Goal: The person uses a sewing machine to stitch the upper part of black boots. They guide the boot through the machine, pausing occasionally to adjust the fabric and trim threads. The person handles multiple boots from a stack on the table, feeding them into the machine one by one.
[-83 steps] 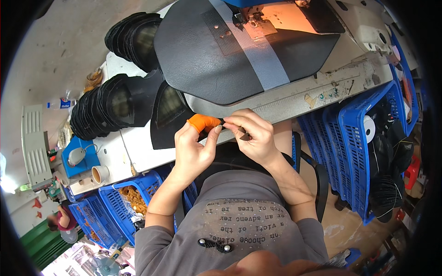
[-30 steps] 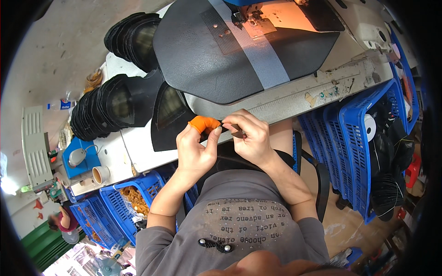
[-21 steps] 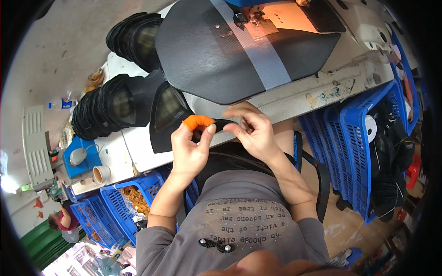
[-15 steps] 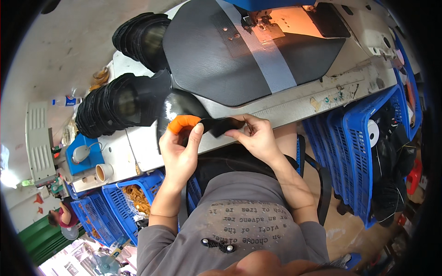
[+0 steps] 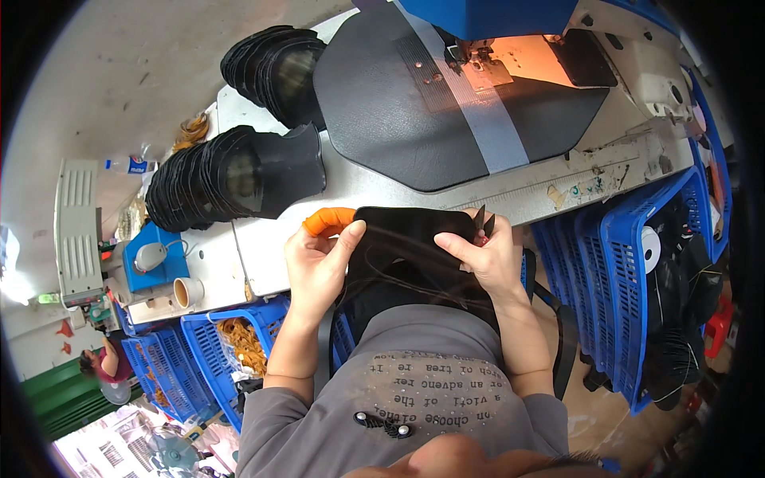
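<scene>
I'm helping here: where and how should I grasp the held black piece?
I'd pinch the black piece at mid far edge, coming from the far side: it looks thin, and that edge is bare between left hand and right hand, clear of the blades.

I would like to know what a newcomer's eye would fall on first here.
Likely the orange finger cover on the left hand, which holds a black piece with the right hand at the centre. Then the lit sewing machine at the top edge, beside a black board with a grey stripe. Blue crates stand at the right.
</scene>
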The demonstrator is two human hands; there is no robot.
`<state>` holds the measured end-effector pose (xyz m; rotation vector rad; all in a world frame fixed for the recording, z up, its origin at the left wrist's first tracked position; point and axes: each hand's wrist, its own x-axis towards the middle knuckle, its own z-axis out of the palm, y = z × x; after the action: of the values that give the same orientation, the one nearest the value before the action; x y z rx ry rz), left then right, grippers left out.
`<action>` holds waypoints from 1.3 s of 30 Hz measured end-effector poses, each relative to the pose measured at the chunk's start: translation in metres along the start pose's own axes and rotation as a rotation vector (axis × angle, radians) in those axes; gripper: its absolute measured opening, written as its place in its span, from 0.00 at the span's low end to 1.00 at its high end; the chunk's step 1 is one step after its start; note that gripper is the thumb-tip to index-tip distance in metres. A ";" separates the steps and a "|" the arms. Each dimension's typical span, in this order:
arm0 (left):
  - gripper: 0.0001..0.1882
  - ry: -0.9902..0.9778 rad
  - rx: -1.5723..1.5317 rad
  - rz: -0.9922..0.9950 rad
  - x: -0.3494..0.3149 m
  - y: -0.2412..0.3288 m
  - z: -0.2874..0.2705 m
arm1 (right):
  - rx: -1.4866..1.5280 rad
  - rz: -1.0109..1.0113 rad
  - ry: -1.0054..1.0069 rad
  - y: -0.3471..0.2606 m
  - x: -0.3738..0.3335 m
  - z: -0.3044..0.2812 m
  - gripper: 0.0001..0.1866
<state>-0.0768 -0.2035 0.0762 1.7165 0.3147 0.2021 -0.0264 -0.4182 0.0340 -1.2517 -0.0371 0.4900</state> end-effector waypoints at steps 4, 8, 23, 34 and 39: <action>0.09 -0.013 0.009 -0.084 0.001 0.000 -0.004 | -0.050 -0.003 -0.025 0.001 0.001 -0.006 0.11; 0.09 -0.014 -0.033 -0.064 0.003 -0.006 -0.005 | -0.028 -0.009 -0.033 0.004 0.002 -0.004 0.14; 0.10 -0.049 -0.068 -0.142 0.002 -0.008 -0.002 | 0.022 0.031 0.051 0.016 0.004 -0.008 0.12; 0.13 -0.134 0.019 -0.064 -0.003 -0.011 -0.001 | 0.086 0.061 0.082 0.013 0.002 -0.010 0.13; 0.28 -0.529 0.051 -0.010 -0.009 0.001 0.005 | 0.091 0.029 0.008 0.008 -0.004 -0.004 0.12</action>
<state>-0.0840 -0.2113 0.0764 1.7475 -0.0643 -0.2694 -0.0321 -0.4213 0.0263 -1.1665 0.0098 0.5065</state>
